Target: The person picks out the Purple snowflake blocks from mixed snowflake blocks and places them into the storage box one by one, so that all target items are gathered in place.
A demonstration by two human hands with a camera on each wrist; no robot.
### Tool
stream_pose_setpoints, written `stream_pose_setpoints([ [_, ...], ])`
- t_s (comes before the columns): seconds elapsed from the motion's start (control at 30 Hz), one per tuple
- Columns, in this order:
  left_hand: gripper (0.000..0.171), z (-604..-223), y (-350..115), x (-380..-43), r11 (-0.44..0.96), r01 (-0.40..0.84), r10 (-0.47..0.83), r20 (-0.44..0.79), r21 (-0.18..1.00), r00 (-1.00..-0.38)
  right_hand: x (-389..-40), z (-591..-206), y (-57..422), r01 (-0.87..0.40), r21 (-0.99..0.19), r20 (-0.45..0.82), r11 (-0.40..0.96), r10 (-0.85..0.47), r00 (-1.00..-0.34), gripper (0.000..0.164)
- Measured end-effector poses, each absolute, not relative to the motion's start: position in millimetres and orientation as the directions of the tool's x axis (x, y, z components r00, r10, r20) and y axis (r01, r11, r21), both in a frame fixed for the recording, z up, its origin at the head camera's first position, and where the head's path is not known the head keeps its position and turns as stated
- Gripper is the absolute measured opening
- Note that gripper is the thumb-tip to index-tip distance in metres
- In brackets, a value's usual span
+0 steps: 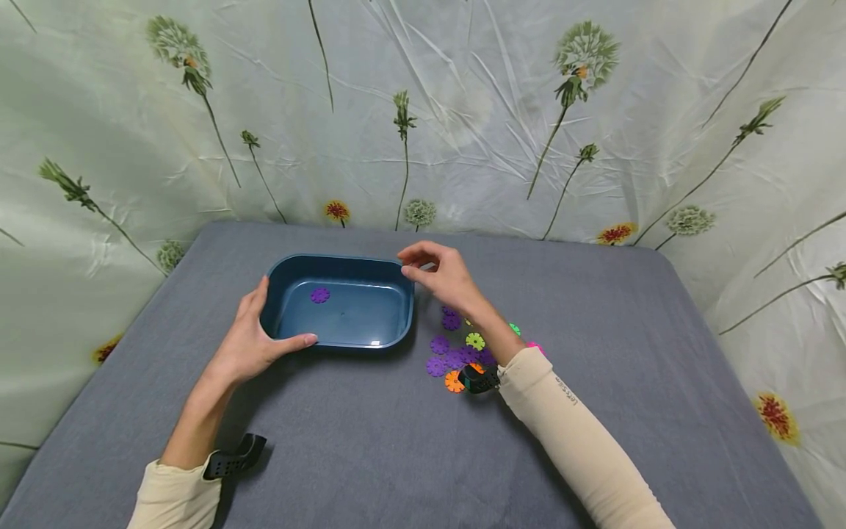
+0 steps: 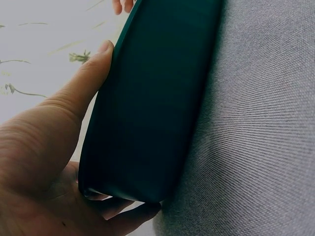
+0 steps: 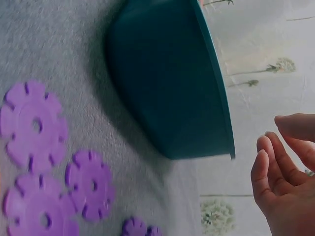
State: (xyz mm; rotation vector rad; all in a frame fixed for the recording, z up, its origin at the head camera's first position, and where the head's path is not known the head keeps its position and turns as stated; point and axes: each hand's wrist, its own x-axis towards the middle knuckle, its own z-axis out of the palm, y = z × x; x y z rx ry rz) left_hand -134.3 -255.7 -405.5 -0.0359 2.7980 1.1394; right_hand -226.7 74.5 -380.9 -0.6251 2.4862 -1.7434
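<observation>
A dark blue plastic basin [image 1: 340, 342] stands on the table in the head view, one purple notched disc [image 1: 320, 294] lying inside it. My left hand [image 1: 254, 330] grips the basin's left end, thumb along the near rim and fingers round the far side; the left wrist view has the thumb on the rim too. Above the basin's far right corner hovers my right hand [image 1: 439, 275], fingers loosely bent, nothing between them in the right wrist view. Beneath the right forearm lie several notched discs, among them purple discs [image 1: 436, 366], a yellow-green disc [image 1: 475, 341] and an orange disc [image 1: 454, 381].
A grey cloth [image 1: 370, 441] covers the table. Behind it hangs a pale curtain [image 1: 476, 169] printed with dandelions. A green disc [image 1: 515, 329] and a pink disc [image 1: 535, 347] show partly past the right forearm, which hides part of the pile.
</observation>
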Motion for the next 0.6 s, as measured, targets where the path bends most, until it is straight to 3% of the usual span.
stream_pose_setpoints([
  [0.6,0.139,-404.8,-255.6,-134.1,0.706,-0.064,0.029,-0.119,0.705,-0.993,-227.8,-390.4,120.9,-0.240,-0.910,0.135,0.338,-0.306,-0.942,0.022],
])
